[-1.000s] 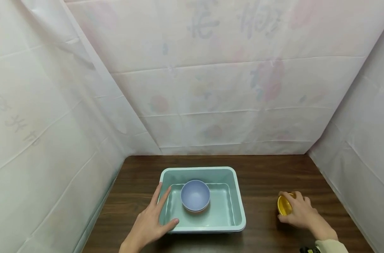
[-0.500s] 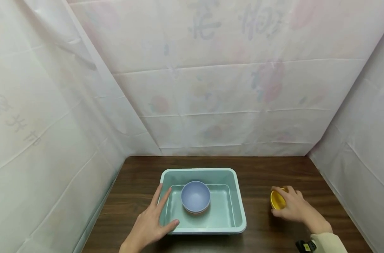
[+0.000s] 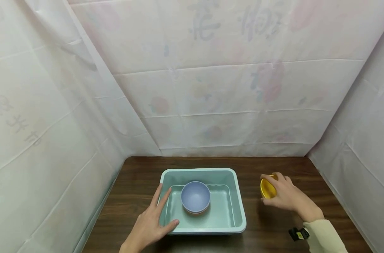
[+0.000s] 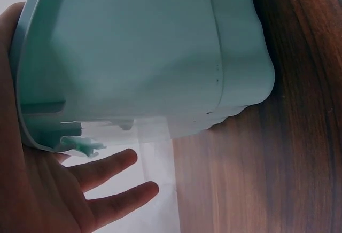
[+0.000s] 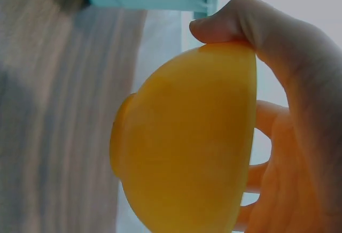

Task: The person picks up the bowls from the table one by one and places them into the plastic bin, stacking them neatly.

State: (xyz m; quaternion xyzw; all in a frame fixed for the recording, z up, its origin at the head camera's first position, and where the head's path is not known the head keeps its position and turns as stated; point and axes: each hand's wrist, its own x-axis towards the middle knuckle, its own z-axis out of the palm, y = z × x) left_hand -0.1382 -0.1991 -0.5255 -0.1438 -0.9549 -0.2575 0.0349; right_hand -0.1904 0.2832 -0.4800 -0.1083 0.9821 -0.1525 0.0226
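Note:
My right hand (image 3: pixel 285 195) grips a yellow bowl (image 3: pixel 267 189) by its rim, right of the basin. In the right wrist view the thumb lies over one side of the bowl (image 5: pixel 187 142), fingers on the opposite side, and its foot faces the wooden surface below. A pale green basin (image 3: pixel 210 230) stands on the table. My left hand (image 3: pixel 149 225) rests on its left side with straight, spread fingers, thumb over the front rim. Inside the basin sits a lavender bowl (image 3: pixel 195 196), a thin pinkish edge showing underneath it.
The dark wooden table (image 3: pixel 141 168) is bordered by white printed sheeting (image 3: pixel 230 105) at the back and both sides. A black device with a yellow patch (image 3: pixel 298 234) is on the right wrist, beside a pale sleeve (image 3: pixel 324 236).
My right hand has carried the yellow bowl leftward and farther back over the table, nearer the basin. The left hand, the basin and the lavender bowl have stayed in place.

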